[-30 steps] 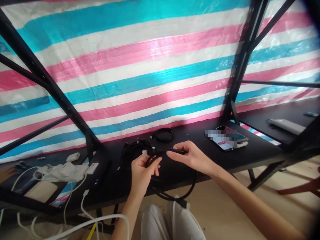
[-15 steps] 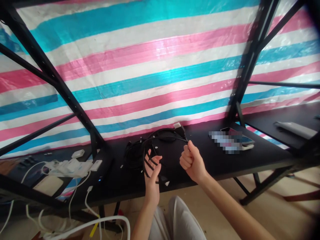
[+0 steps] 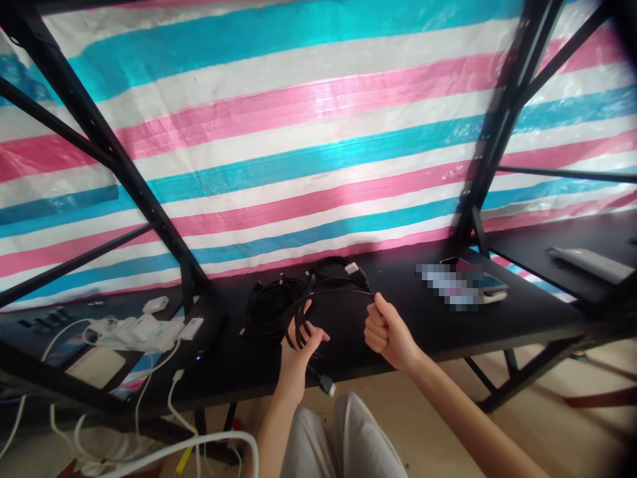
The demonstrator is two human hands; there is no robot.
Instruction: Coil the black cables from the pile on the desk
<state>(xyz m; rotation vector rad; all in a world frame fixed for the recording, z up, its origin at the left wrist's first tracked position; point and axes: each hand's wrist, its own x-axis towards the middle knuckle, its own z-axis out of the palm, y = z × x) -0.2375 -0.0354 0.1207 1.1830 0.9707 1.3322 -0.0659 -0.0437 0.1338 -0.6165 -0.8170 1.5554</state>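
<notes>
Loops of a black cable [image 3: 343, 290] lie around the fingers of my left hand [image 3: 297, 365], which is curled about them. From below that hand hangs the cable's end, a black plug [image 3: 326, 384] with a lighter tip. My right hand [image 3: 387, 335] is a closed fist with the thumb on top, pinching the same cable. A slightly bowed length spans the two hands above the black table. Just behind my left hand lies a pile of coiled black cables [image 3: 269, 309]; another coil [image 3: 334, 265] with a white tag [image 3: 352, 268] sits farther back.
A white power strip [image 3: 144, 332] with chargers and white cords is at left. Phones [image 3: 490, 285] lie at right on the black table [image 3: 428, 338], beside a blurred-out patch. Black metal frame posts [image 3: 490, 153] stand before a striped tarp [image 3: 318, 133]. A grey device [image 3: 592, 262] is far right.
My left hand has shifted slightly left and down, with its loops gathered closer. The right fist has moved a little right and down. The dangling plug hangs lower, and the spanning cable is straighter.
</notes>
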